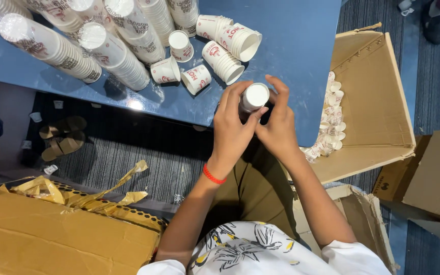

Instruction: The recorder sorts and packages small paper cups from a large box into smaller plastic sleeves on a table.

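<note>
**Inspector:** Nearest the lens, a white top printed with black and yellow leaves [250, 249], then both forearms reaching forward. What do the hands hold?

**Assistant:** One small stack of white paper cups [254, 97], held between both hands just above the near edge of the blue counter [291, 30]. The left hand [232, 127], with a red band [213, 175] at the wrist, has its fingers closed round the side of the stack. The right hand [279, 125] curls over from the other side, fingertips at the rim.

**Inspector:** Surroundings?

**Assistant:** Loose cups [179, 63] and short nested runs lie tipped on the counter ahead; long sleeves of cups wrapped in clear film [113, 48] lie at the far left. An open carton [378, 102] to the right holds more small cups. Another carton with torn gold tape [77, 196] sits at lower left. Sandals [64, 137] lie on the striped carpet under the counter.

**Inspector:** Handling advice?

**Assistant:** In my judgement, grip lightly: thin paper walls crush easily. Keep the rims square to one another, and support the stack from beneath so nothing slips floorward.
</note>
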